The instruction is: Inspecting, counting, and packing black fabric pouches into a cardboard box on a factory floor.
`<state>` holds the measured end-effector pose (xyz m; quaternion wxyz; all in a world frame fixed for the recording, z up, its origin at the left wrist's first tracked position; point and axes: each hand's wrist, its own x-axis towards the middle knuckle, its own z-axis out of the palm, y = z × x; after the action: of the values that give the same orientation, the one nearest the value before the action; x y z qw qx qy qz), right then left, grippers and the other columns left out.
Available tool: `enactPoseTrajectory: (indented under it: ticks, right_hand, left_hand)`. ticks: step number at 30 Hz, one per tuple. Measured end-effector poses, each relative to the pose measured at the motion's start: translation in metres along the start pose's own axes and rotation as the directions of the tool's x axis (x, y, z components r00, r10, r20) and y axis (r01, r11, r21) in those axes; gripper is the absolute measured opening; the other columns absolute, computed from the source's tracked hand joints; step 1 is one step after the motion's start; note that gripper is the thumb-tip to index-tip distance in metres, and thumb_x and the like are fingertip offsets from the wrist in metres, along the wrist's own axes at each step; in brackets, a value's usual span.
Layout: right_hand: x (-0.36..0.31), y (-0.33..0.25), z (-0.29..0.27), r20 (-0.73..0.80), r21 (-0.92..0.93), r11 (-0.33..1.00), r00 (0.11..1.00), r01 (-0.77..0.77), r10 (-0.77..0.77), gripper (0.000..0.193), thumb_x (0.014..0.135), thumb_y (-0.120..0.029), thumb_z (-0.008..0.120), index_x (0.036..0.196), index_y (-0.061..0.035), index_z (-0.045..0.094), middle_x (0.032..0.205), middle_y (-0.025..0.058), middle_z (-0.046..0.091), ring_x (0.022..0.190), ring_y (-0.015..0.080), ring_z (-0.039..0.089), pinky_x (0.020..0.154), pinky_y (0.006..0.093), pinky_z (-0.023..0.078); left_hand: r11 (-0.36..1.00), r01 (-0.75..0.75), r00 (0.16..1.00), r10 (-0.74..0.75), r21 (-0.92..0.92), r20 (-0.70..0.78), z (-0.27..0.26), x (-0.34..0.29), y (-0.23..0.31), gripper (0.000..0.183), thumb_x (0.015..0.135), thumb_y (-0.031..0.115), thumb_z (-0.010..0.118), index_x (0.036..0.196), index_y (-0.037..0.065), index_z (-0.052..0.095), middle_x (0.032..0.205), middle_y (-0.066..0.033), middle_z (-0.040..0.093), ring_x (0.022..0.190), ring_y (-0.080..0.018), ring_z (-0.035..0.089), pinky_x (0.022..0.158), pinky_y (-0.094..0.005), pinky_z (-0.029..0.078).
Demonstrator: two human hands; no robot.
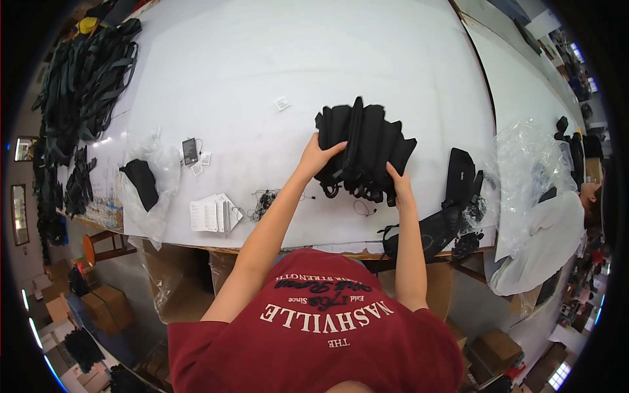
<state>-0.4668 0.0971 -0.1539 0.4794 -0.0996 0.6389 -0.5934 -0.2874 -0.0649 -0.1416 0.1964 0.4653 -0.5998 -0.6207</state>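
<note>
A bundle of black fabric pouches point(370, 144), several standing side by side, rests on or just over the white table; which one I cannot tell. My left hand point(322, 156) grips its left side, with the thumb lying across the front. From the right, my right hand point(400, 183) clasps the other end, its fingers partly hidden behind the cloth. Short black loops hang from the bundle's near edge. Close to my right forearm lies a black bag point(429, 229) with a black pouch point(460, 173) beyond it. Thin black cords point(265, 204) lie tangled beside my left forearm.
White printed cards point(215, 215) and a black tag point(190, 152) lie on the left, near a black pouch point(141, 183) on clear plastic. Black straps point(88, 85) are heaped far left. Clear plastic bags point(534, 173) cover the right end. Cardboard boxes point(108, 308) stand below the table.
</note>
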Motion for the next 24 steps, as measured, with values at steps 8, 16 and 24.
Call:
enactPoseTrajectory:
  ticks: [8, 16, 24]
  right_hand:
    - [-0.045, -0.047, 0.079, 0.150, -0.192, 0.923, 0.940, 0.333, -0.308, 0.054, 0.077, -0.025, 0.073, 0.115, 0.0065, 0.053, 0.107, 0.0115, 0.061, 0.093, 0.0172, 0.058, 0.082, 0.0280, 0.046]
    - [-0.097, 0.001, 0.262, 0.630, -0.278, 0.875, 0.763, 0.396, -0.145, 0.055, 0.080, -0.018, 0.069, 0.122, 0.0080, 0.046, 0.114, 0.0142, 0.057, 0.099, 0.0223, 0.058, 0.088, 0.0315, 0.045]
    - [-0.226, 0.174, 0.454, 0.816, -0.518, 0.675, 0.540, 0.526, 0.206, 0.073, 0.067, -0.018, 0.080, 0.124, 0.0093, 0.043, 0.119, 0.0189, 0.054, 0.108, 0.0257, 0.053, 0.096, 0.0327, 0.039]
  left_hand:
    - [0.971, -0.239, 0.946, 0.227, -0.026, -0.233, -0.101, -0.080, 0.042, 0.074, 0.066, 0.040, 0.077, 0.116, -0.006, 0.048, 0.105, -0.0202, 0.062, 0.097, -0.0267, 0.061, 0.085, -0.0335, 0.047]
    - [0.997, -0.079, 0.730, 0.062, 0.005, -0.681, -0.246, -0.249, -0.006, 0.081, 0.064, 0.039, 0.075, 0.125, 0.000, 0.038, 0.102, -0.0253, 0.061, 0.096, -0.0398, 0.059, 0.084, -0.0404, 0.047]
    - [0.963, 0.118, 0.302, -0.266, -0.241, -0.915, -0.349, -0.449, -0.177, 0.075, 0.068, 0.022, 0.074, 0.128, 0.003, 0.033, 0.108, -0.0241, 0.059, 0.103, -0.0376, 0.058, 0.086, -0.0394, 0.046]
